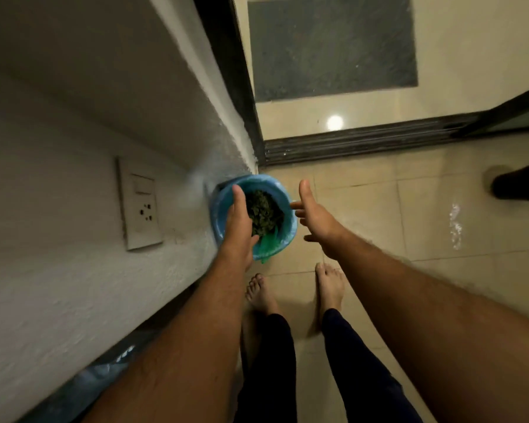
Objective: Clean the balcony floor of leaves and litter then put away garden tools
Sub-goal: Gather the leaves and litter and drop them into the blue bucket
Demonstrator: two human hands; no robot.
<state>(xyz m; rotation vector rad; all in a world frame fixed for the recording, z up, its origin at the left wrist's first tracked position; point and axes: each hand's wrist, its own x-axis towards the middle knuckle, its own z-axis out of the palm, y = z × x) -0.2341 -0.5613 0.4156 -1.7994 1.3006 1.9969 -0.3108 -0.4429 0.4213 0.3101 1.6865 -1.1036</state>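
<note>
A small bin lined with a blue bag [283, 190] stands on the tiled floor against the white wall, beside the door track. Dark green leaves [263, 212] fill it, with a bit of green plastic [269, 242] at its near edge. My left hand [239, 221] reaches over the bin's left side with the fingers extended down toward the rim; whether it holds the rim is hidden. My right hand [313, 215] hovers just right of the bin, thumb up and fingers spread, holding nothing.
My bare feet [329, 288] stand on beige tiles just behind the bin. A wall socket plate [139, 204] sits on the left wall. A sliding-door track [364, 145] leads to a room with a grey mat [330, 47]. A dark object [519, 181] lies at the right edge.
</note>
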